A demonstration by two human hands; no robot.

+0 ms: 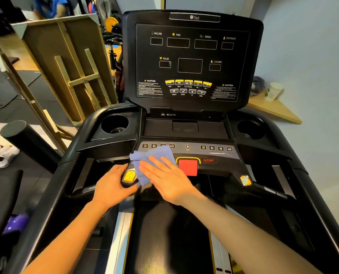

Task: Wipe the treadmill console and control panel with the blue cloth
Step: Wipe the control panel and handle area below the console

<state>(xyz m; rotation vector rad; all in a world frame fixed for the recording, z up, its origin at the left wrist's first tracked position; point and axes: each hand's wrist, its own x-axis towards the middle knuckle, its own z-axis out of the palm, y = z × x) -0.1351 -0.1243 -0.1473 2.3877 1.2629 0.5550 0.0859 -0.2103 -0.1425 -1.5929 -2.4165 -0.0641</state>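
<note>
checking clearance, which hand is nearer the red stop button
Right. The right hand presses the blue cloth just left of the red stop button; the left hand grips the handle end farther left.

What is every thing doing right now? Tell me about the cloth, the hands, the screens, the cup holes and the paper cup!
blue cloth: spread flat on the control panel, under the right hand.
right hand: fingers straight, pressing the cloth.
left hand: curled round the handle end with the yellow sticker.
control panel: partly covered by the cloth.
console screens: dark.
left cup holder: open; contents unclear.
paper cup: upright on the wooden shelf.
</note>
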